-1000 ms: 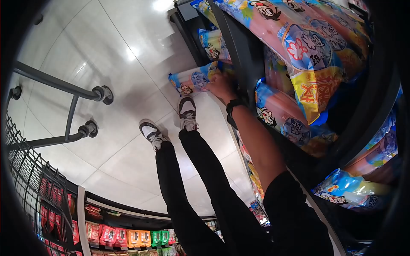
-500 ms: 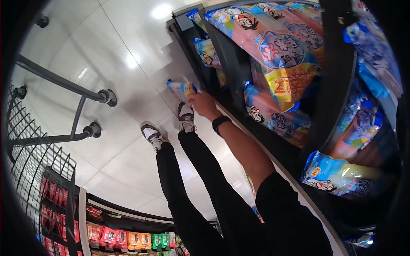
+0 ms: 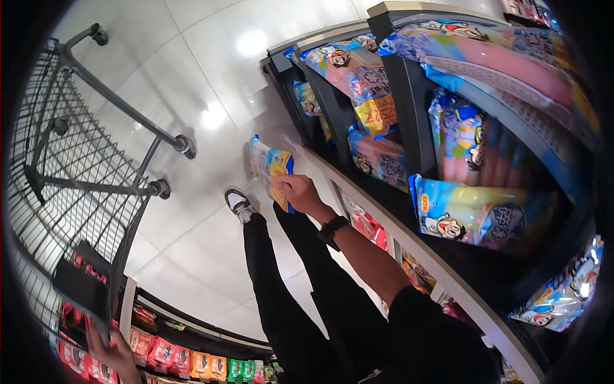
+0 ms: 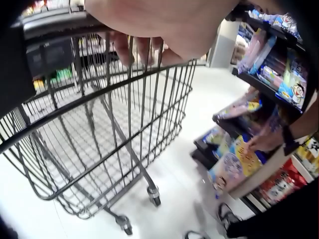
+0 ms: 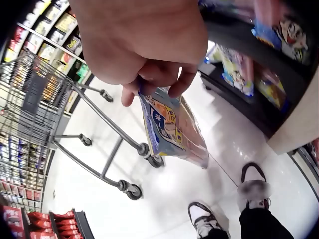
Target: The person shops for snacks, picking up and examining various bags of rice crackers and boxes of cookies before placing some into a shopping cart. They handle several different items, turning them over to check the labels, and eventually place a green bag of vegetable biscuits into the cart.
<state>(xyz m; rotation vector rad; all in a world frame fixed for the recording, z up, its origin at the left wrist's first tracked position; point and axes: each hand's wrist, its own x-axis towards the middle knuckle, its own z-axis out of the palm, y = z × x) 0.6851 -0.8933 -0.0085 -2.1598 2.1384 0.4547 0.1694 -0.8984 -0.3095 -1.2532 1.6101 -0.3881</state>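
Observation:
In the head view the right hand [image 3: 300, 194] pinches the top end of a blue, pink and yellow snack bag [image 3: 271, 168], which hangs above the floor beside the shelf. The right wrist view shows the bag [image 5: 172, 127] dangling below the curled fingers of the right hand [image 5: 144, 50]. At the lower left of the head view, the left hand [image 3: 115, 356] is at the cart's dark handle part. Over the cart's top rim in the left wrist view lies the left hand [image 4: 154, 30], its fingers curled down over the wire edge.
The wire cart [image 3: 83, 153] stands on the left, its wheels on the pale tiled floor [image 3: 192, 224]. On the right, a black tiered shelf [image 3: 419, 121] holds several similar bags [image 3: 486, 217]. Red, orange and green packets [image 3: 201, 361] line a rack at the bottom. A shoe [image 3: 240, 206] is on the floor.
The right hand has drawn the bag away from the shelf and it now hangs down. The left hand has come into the head view at the cart, and more of the cart shows.

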